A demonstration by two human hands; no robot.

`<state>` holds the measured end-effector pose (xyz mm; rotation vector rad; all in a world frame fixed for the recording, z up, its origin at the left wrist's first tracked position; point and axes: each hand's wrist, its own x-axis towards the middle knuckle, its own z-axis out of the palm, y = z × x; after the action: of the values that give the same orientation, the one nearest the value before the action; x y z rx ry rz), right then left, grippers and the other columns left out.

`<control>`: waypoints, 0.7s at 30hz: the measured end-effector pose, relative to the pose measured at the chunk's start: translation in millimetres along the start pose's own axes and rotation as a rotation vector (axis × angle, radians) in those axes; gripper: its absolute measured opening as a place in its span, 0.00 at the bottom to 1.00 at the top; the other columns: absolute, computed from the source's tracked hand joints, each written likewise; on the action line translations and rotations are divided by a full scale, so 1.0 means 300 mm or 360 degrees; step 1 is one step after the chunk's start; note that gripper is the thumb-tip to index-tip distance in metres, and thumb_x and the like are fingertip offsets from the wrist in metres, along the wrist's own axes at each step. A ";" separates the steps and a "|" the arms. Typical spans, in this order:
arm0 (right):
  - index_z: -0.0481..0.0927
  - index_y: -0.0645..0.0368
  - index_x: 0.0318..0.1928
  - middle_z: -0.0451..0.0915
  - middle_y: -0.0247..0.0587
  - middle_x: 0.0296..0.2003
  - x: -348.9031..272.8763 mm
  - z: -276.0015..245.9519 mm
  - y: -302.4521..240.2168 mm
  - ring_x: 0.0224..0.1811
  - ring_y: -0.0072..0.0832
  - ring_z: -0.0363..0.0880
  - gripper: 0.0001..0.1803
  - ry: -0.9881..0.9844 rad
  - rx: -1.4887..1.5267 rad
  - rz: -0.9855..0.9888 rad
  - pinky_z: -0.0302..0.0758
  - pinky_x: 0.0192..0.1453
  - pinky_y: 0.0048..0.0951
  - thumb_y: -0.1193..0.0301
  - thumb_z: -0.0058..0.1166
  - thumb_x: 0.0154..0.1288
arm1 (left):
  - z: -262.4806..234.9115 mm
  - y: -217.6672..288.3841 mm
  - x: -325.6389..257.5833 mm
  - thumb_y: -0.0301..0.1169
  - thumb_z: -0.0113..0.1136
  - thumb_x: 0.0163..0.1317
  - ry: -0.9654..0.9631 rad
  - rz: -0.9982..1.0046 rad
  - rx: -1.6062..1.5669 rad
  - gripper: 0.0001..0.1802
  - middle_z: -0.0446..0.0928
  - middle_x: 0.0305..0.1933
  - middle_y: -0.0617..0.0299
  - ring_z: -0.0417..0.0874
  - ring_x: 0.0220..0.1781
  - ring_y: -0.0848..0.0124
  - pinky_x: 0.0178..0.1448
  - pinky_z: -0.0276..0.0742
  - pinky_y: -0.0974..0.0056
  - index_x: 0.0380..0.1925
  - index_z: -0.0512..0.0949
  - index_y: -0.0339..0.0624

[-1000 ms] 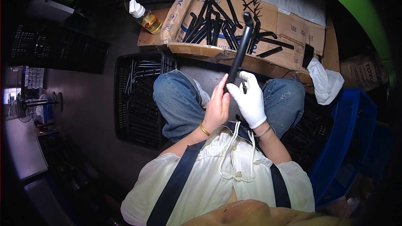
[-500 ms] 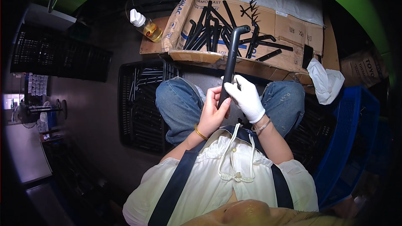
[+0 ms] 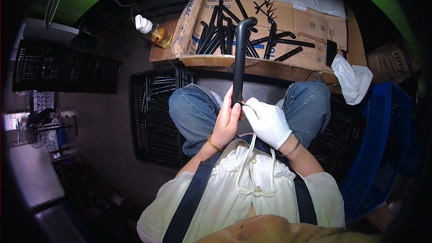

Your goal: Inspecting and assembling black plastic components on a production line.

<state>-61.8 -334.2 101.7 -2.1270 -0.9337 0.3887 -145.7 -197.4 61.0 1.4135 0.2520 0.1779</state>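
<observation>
A black tube with a bent top end stands upright in front of me. My left hand, bare, is wrapped round its lower part. Beside it, my right hand wears a white glove. Its thumb and forefinger are pinched together close to the tube's lower end. A small dark sliver shows at those fingertips; what it is I cannot make out. Beyond the tube, several similar black tubes lie in a heap on a flattened cardboard box. A branched black piece lies at the far side.
A bottle of yellow liquid with a white top stands left of the cardboard. Black parts fill a black crate by my left knee. To the right are a crumpled white bag and blue crates. Dark stacked crates stand at far left.
The tube has moved slightly left and turned more upright. My right hand has come down from the tube's side to its lower end, where the small dark sliver now shows.
</observation>
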 end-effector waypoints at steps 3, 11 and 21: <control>0.74 0.53 0.35 0.80 0.43 0.23 -0.001 0.000 0.008 0.25 0.43 0.82 0.10 0.0030 -0.0068 -0.0059 0.78 0.29 0.43 0.63 0.46 0.72 | 0.006 0.013 0.001 0.29 0.41 0.76 0.0003 0.0008 0.0037 0.29 0.67 0.41 0.66 0.67 0.34 0.80 0.40 0.68 0.74 0.73 0.49 0.36; 0.75 0.54 0.36 0.81 0.45 0.25 -0.006 -0.013 0.003 0.26 0.47 0.82 0.10 -0.0044 -0.0118 -0.0026 0.78 0.29 0.45 0.63 0.45 0.72 | 0.013 0.022 -0.007 0.33 0.43 0.76 0.0005 0.0021 0.0097 0.30 0.69 0.45 0.64 0.67 0.36 0.81 0.42 0.67 0.76 0.73 0.51 0.36; 0.74 0.56 0.37 0.78 0.54 0.26 0.000 0.009 0.009 0.30 0.55 0.79 0.10 -0.0175 -0.0037 0.0060 0.75 0.32 0.50 0.63 0.45 0.72 | 0.002 -0.062 -0.003 0.31 0.42 0.75 0.0144 0.0259 0.0641 0.29 0.70 0.48 0.61 0.70 0.40 0.77 0.47 0.69 0.73 0.73 0.53 0.34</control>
<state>-62.1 -333.9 97.8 -2.1652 -0.9653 0.5204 -146.9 -201.0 42.7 1.8299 0.2562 0.3392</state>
